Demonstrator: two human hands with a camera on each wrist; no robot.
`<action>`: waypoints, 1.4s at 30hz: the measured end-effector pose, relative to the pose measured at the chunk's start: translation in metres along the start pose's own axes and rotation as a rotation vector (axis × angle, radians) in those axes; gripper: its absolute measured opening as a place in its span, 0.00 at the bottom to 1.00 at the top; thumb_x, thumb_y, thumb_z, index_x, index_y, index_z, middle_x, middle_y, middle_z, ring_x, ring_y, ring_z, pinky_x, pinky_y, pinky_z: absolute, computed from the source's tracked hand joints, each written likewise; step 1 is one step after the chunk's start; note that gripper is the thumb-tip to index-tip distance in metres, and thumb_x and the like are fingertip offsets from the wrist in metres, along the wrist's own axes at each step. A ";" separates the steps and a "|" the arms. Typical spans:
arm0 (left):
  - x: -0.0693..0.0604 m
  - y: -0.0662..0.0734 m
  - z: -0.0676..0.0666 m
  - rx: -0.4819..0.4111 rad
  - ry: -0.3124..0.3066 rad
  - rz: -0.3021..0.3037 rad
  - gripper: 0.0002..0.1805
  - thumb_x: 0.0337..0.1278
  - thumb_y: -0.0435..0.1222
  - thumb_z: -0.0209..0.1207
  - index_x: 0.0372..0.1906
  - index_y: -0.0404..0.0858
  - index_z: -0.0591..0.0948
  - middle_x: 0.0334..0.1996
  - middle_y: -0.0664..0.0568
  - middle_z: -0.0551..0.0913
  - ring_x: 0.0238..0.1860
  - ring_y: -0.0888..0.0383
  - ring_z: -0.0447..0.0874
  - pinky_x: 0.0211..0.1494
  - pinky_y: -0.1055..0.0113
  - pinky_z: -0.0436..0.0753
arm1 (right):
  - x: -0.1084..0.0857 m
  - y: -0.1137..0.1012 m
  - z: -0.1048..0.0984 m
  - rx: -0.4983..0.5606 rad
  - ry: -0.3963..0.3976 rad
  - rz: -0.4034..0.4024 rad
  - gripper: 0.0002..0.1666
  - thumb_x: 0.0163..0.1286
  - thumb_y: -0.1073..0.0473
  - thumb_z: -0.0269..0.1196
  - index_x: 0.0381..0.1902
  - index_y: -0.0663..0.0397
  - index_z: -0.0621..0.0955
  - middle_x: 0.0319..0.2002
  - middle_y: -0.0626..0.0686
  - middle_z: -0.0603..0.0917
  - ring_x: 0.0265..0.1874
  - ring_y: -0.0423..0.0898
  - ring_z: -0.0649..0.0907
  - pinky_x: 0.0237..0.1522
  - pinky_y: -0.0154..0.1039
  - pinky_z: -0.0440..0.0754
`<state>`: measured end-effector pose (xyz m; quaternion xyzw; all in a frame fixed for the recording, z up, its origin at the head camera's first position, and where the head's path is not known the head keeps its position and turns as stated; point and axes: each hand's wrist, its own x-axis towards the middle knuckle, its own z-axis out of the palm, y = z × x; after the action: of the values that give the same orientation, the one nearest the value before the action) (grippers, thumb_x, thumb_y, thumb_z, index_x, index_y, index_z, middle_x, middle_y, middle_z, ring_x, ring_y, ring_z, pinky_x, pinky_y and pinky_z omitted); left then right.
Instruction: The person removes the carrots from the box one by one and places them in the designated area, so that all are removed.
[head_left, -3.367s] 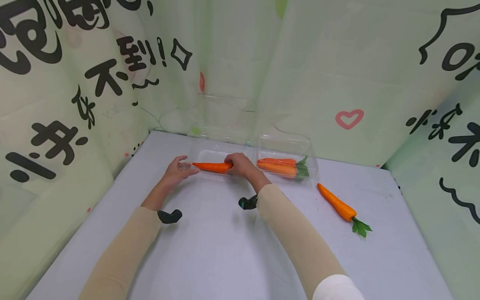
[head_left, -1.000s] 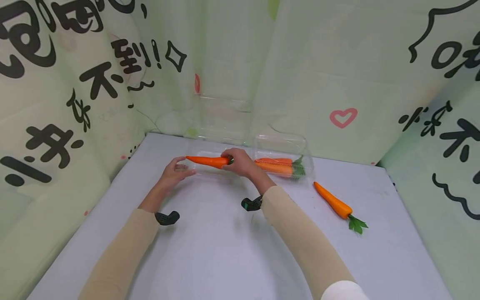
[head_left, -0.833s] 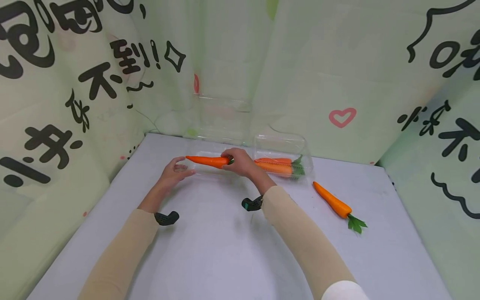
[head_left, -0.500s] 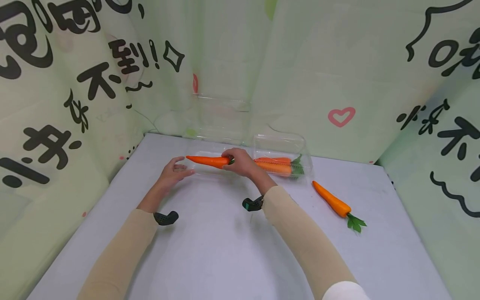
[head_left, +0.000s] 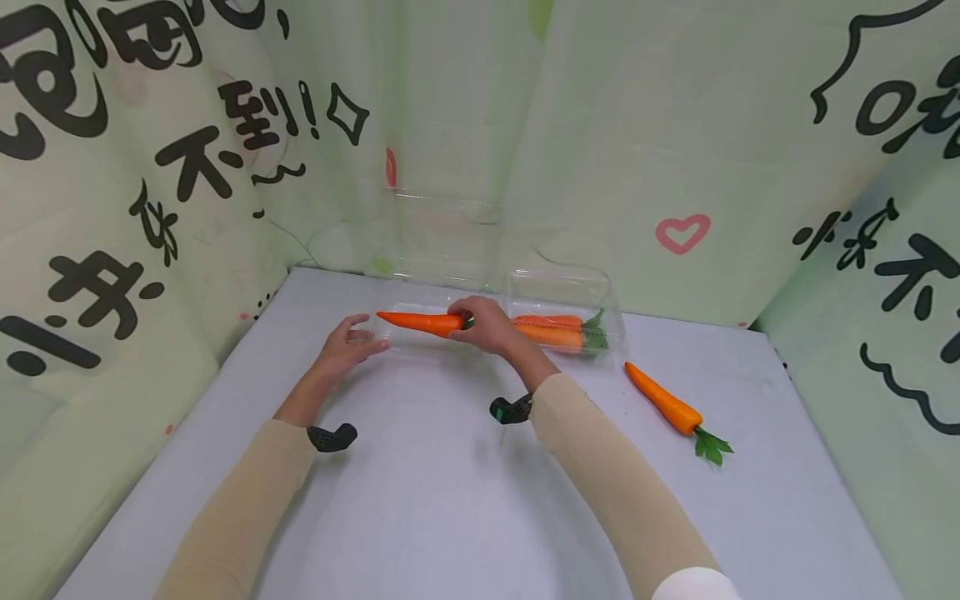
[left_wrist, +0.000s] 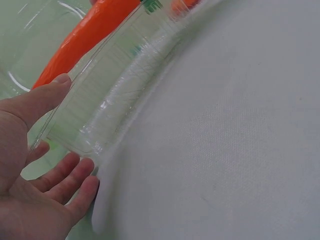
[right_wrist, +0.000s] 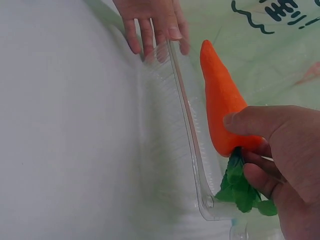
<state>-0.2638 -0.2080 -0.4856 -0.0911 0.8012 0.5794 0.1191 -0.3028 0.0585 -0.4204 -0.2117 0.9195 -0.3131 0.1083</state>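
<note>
An orange carrot with green leaves (head_left: 420,323) lies level over a clear plastic box (right_wrist: 195,135), its tip pointing left. My right hand (head_left: 486,325) holds it by the thick end, thumb on top and fingers beneath, as the right wrist view shows (right_wrist: 295,150). My left hand (head_left: 347,346) grips the box's left end: the thumb (left_wrist: 52,97) lies on the rim and the other fingers spread around the end wall. The box's hinged lid (head_left: 446,237) stands raised behind. In the right wrist view the carrot's leaves (right_wrist: 237,185) hang over the box's near corner.
A second clear box (head_left: 566,287) stands to the right with carrots (head_left: 551,333) inside. Another carrot (head_left: 663,400) lies on the white table (head_left: 450,500) further right. Printed curtains (head_left: 600,167) enclose the table at the back and sides.
Since the earliest frame my right hand has lifted the carrot slightly and turned it a little. In the last half second it has shifted slightly right. The left hand stays at the box.
</note>
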 end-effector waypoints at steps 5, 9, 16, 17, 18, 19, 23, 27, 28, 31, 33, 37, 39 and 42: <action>-0.001 0.001 0.000 0.004 0.001 -0.013 0.46 0.56 0.48 0.65 0.75 0.51 0.53 0.71 0.42 0.64 0.69 0.43 0.64 0.72 0.48 0.68 | -0.002 -0.001 -0.003 -0.012 -0.004 -0.011 0.24 0.63 0.58 0.68 0.57 0.53 0.79 0.51 0.51 0.81 0.47 0.47 0.78 0.55 0.40 0.82; 0.000 0.000 0.000 0.008 0.007 -0.021 0.46 0.56 0.49 0.65 0.75 0.52 0.53 0.71 0.43 0.63 0.69 0.44 0.64 0.72 0.48 0.68 | -0.005 -0.002 -0.005 -0.005 -0.005 -0.011 0.24 0.63 0.58 0.68 0.57 0.53 0.79 0.50 0.51 0.81 0.47 0.48 0.78 0.55 0.40 0.81; 0.000 -0.002 0.000 0.011 0.008 -0.017 0.46 0.56 0.49 0.65 0.75 0.51 0.53 0.72 0.43 0.62 0.70 0.44 0.62 0.72 0.48 0.68 | -0.008 -0.002 -0.007 0.000 0.000 -0.007 0.23 0.63 0.58 0.68 0.57 0.52 0.79 0.50 0.51 0.81 0.47 0.48 0.78 0.54 0.40 0.82; -0.001 -0.002 0.000 0.009 0.008 -0.016 0.46 0.56 0.49 0.65 0.75 0.51 0.53 0.72 0.43 0.62 0.70 0.44 0.63 0.72 0.48 0.68 | -0.009 -0.002 -0.008 0.000 0.001 -0.007 0.23 0.63 0.58 0.68 0.57 0.52 0.79 0.50 0.51 0.81 0.47 0.48 0.78 0.54 0.40 0.82; -0.001 -0.001 0.000 0.007 0.006 -0.015 0.46 0.56 0.49 0.65 0.75 0.51 0.53 0.72 0.43 0.63 0.70 0.44 0.63 0.72 0.48 0.68 | -0.009 -0.002 -0.008 -0.002 0.001 -0.007 0.23 0.63 0.58 0.68 0.56 0.52 0.79 0.49 0.51 0.81 0.47 0.48 0.77 0.54 0.40 0.82; -0.001 -0.001 0.000 0.004 0.005 -0.014 0.46 0.56 0.48 0.65 0.75 0.51 0.53 0.71 0.43 0.63 0.70 0.44 0.63 0.72 0.48 0.68 | -0.010 -0.002 -0.008 -0.003 0.000 -0.008 0.23 0.63 0.58 0.68 0.57 0.52 0.79 0.49 0.51 0.81 0.47 0.48 0.77 0.54 0.40 0.82; -0.002 -0.001 0.000 0.002 0.000 -0.012 0.46 0.56 0.48 0.65 0.75 0.51 0.53 0.71 0.43 0.63 0.70 0.44 0.63 0.72 0.48 0.68 | -0.011 -0.004 -0.009 -0.013 0.000 -0.015 0.24 0.63 0.58 0.68 0.57 0.52 0.79 0.49 0.51 0.81 0.47 0.48 0.77 0.55 0.40 0.81; -0.003 0.000 0.000 0.008 0.000 -0.010 0.46 0.56 0.48 0.64 0.75 0.51 0.53 0.71 0.43 0.63 0.70 0.44 0.63 0.72 0.48 0.68 | -0.013 -0.005 -0.010 -0.020 0.004 -0.021 0.24 0.63 0.58 0.68 0.57 0.52 0.79 0.50 0.51 0.81 0.47 0.48 0.77 0.56 0.40 0.81; -0.003 0.000 0.000 0.009 0.000 -0.010 0.46 0.56 0.48 0.64 0.75 0.50 0.53 0.71 0.43 0.63 0.70 0.44 0.63 0.72 0.48 0.68 | -0.014 -0.005 -0.010 -0.020 0.005 -0.023 0.24 0.63 0.58 0.68 0.57 0.52 0.79 0.50 0.51 0.81 0.47 0.48 0.78 0.56 0.40 0.81; -0.004 0.001 0.000 0.011 0.001 -0.011 0.46 0.57 0.48 0.64 0.75 0.50 0.53 0.71 0.43 0.63 0.70 0.44 0.63 0.72 0.48 0.68 | -0.016 -0.005 -0.011 -0.022 0.005 -0.028 0.24 0.63 0.58 0.68 0.57 0.52 0.79 0.50 0.51 0.81 0.46 0.47 0.78 0.56 0.40 0.81; -0.004 0.001 0.000 0.013 0.002 -0.013 0.46 0.57 0.48 0.64 0.75 0.50 0.53 0.71 0.43 0.63 0.70 0.44 0.63 0.72 0.48 0.68 | -0.016 -0.005 -0.011 -0.023 0.005 -0.032 0.24 0.63 0.58 0.68 0.57 0.52 0.79 0.50 0.51 0.81 0.46 0.48 0.78 0.56 0.40 0.81; -0.004 0.002 0.001 0.008 0.003 -0.010 0.46 0.57 0.47 0.64 0.75 0.50 0.53 0.71 0.42 0.63 0.70 0.44 0.63 0.72 0.48 0.68 | -0.018 -0.006 -0.012 -0.025 0.004 -0.036 0.24 0.63 0.58 0.68 0.57 0.52 0.79 0.50 0.51 0.81 0.46 0.47 0.77 0.56 0.40 0.81; -0.004 0.002 0.001 0.006 0.001 -0.008 0.46 0.56 0.48 0.65 0.75 0.50 0.53 0.71 0.42 0.63 0.70 0.44 0.63 0.72 0.48 0.68 | -0.019 -0.006 -0.013 -0.025 0.005 -0.038 0.23 0.63 0.58 0.68 0.57 0.52 0.79 0.49 0.51 0.81 0.46 0.47 0.77 0.56 0.40 0.81; -0.004 0.002 0.001 0.005 -0.003 -0.009 0.46 0.56 0.48 0.65 0.75 0.50 0.53 0.71 0.42 0.63 0.69 0.43 0.64 0.72 0.48 0.68 | -0.020 -0.007 -0.013 -0.020 0.007 -0.039 0.23 0.63 0.59 0.68 0.56 0.52 0.79 0.49 0.51 0.81 0.46 0.47 0.77 0.55 0.40 0.81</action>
<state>-0.2601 -0.2066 -0.4827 -0.0935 0.8021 0.5768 0.1231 -0.2869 0.0700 -0.4041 -0.2296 0.9187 -0.3065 0.0965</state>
